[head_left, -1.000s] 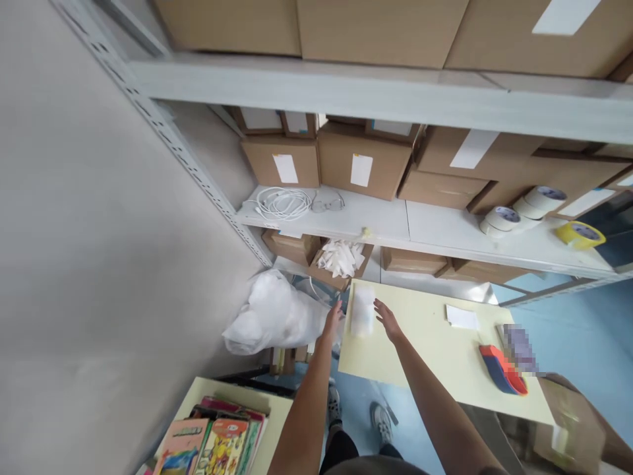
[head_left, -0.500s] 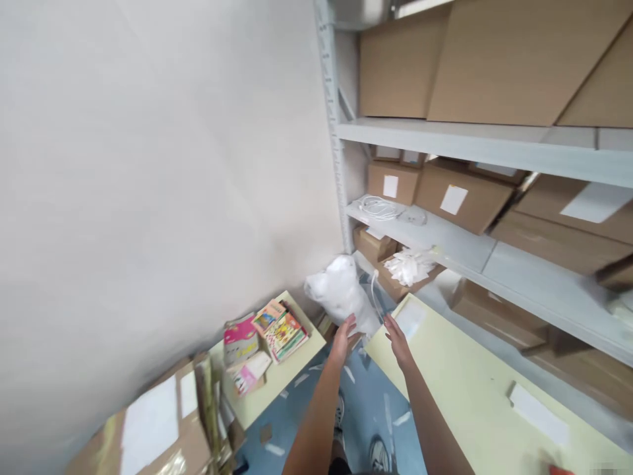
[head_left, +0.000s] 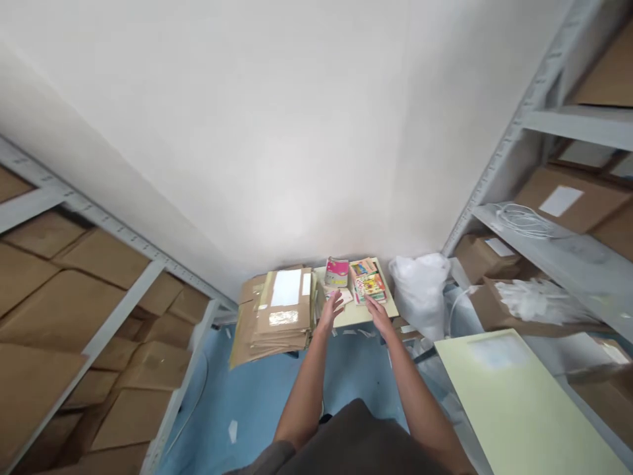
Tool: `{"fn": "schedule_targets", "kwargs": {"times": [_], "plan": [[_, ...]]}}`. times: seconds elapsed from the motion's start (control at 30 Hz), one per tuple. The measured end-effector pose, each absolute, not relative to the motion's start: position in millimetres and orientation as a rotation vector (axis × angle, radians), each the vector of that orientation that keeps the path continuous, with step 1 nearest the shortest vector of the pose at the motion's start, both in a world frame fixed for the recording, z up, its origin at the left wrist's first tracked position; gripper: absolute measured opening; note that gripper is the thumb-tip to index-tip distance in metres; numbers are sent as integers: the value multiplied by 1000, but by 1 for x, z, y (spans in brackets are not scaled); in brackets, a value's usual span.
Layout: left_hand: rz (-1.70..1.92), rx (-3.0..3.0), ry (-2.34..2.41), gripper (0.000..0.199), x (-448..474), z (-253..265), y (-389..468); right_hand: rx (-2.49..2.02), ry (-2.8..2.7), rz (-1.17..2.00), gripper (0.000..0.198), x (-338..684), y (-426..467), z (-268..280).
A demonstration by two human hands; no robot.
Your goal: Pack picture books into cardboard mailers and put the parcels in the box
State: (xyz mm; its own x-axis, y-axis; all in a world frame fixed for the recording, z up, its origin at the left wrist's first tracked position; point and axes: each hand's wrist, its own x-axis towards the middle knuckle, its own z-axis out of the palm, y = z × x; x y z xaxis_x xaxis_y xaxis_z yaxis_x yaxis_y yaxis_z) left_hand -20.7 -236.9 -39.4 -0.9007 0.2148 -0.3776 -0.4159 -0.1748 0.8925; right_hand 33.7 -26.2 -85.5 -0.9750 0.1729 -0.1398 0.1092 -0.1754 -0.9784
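Facing the wall (head_left: 277,132): we look down at a small pale-yellow surface (head_left: 390,309) set along its foot.
Left hand (head_left: 330,311): we stretch it out by the near edge, in front of the pink-and-white booklet (head_left: 342,295); its grip is apart, fingers loosely spread.
Right hand (head_left: 379,315): we hold it about level with the other, in front of the book stack (head_left: 370,284); this grip is apart too, and we cannot tell whether the fingertips touch the books.
Books: we see the pink-and-grey book (head_left: 337,272) at the back left of the surface, the booklet in front of it and the stack just to the right; the titles are too blurred for us to read.
Cardboard pile (head_left: 267,340): it lies flat just left of the books, a white sheet (head_left: 285,288) on top.
White bag (head_left: 419,290): we have it just right of the small surface, bulging and upright.
Right side: we see a shelf (head_left: 588,257) bearing a coiled white cable (head_left: 524,221), and nearer us a larger pale-yellow surface (head_left: 524,402).
Left side: brown boxes (head_left: 99,264) fill the shelving beside us.
Floor (head_left: 217,409): blue, with a white scrap (head_left: 233,431).
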Motion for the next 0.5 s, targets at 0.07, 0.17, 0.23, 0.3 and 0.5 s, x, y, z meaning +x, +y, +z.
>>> {"fn": "schedule_targets", "kwargs": {"times": [0.07,0.17,0.23,0.3,0.5], "plan": [[2186,-282,1705,62,-26,-42,-284,-267,-2075,2344,85,15,-70,-84],[2240,-345,1770,63,-39,-49,-354,-177,-2180,2299,88,-11,-134,-83],[2227,-412,1870,61,-54,-54,-399,-144,-2253,2254,88,-28,-172,-87],[2155,-504,2021,57,-74,-61,-441,-124,-2365,2182,87,-45,-205,-98],[1673,-665,2529,47,-124,-96,-538,-213,-2803,1831,81,-86,-281,-144]]}}
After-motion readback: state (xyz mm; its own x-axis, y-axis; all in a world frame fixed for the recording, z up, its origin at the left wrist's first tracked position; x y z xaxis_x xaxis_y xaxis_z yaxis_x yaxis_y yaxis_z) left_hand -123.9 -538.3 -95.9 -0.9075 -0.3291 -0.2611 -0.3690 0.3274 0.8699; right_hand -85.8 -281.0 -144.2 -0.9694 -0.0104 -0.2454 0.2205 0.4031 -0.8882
